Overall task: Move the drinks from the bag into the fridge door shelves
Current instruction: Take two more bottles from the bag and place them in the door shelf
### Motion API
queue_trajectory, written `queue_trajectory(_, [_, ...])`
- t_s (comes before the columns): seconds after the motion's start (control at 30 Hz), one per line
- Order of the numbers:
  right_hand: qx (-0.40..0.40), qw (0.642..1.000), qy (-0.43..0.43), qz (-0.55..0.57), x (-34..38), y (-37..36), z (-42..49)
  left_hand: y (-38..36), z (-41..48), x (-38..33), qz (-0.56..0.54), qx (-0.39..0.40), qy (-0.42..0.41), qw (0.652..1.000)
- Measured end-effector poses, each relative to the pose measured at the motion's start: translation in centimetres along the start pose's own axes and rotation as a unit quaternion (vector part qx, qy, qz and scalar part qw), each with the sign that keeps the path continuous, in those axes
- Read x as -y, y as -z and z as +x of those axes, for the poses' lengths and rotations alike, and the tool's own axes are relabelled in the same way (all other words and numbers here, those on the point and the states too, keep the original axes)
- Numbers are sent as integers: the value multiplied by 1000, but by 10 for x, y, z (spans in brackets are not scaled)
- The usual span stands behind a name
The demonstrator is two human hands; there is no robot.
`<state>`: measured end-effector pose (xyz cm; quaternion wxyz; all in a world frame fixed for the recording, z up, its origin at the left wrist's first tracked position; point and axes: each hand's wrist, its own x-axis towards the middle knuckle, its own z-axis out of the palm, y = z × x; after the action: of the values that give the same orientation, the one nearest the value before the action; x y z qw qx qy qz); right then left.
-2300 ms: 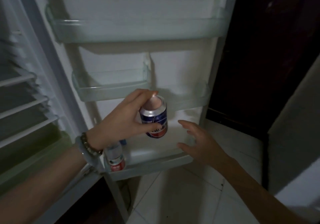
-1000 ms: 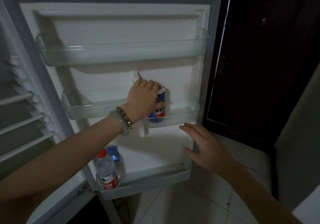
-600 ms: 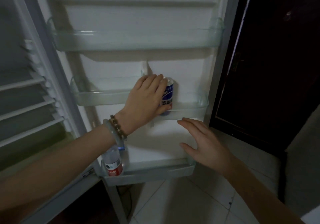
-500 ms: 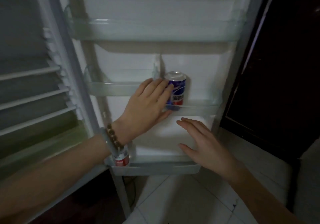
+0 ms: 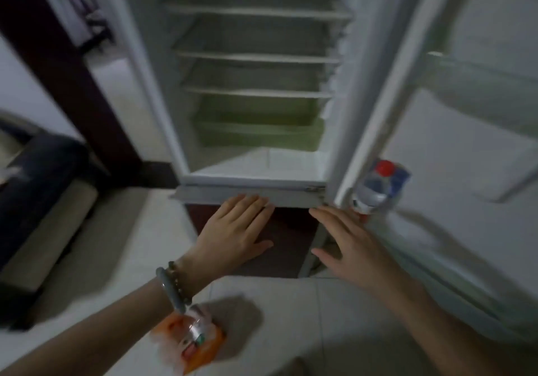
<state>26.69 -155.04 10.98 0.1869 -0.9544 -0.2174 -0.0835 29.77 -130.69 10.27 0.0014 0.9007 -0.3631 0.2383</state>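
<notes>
Left hand [image 5: 235, 230] grip: wide, fingers straight, holding nothing | right hand [image 5: 349, 247] grip: wide, holding nothing | orange bag [image 5: 189, 343]: floor, near, below left wrist | bottle [image 5: 372, 192]: low in fridge door [image 5: 454, 148], right

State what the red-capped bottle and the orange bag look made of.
Red-capped bottle: probably clear plastic, see-through body under a red cap. Orange bag: likely thin plastic film, crinkled with shiny highlights; blur leaves it uncertain.
</notes>
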Motion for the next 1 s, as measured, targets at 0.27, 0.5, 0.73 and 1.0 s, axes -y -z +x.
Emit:
queue_trajectory(0.27, [147, 981, 74, 107, 95, -140, 47, -7, -181, 64, 6, 151, 201, 968])
queue_trajectory(0.5, [250, 951, 97, 156, 150, -263, 53, -51, -303, 64, -40, 235, 333, 912])
queue_trajectory(0.73, [308, 931, 142, 135, 134, -421, 59, -182, -392, 45, -50, 240, 445, 861])
queue_trajectory(1.0, [339, 919, 162, 119, 84, -641, 14, -378, -511, 5, -64, 265, 509, 816])
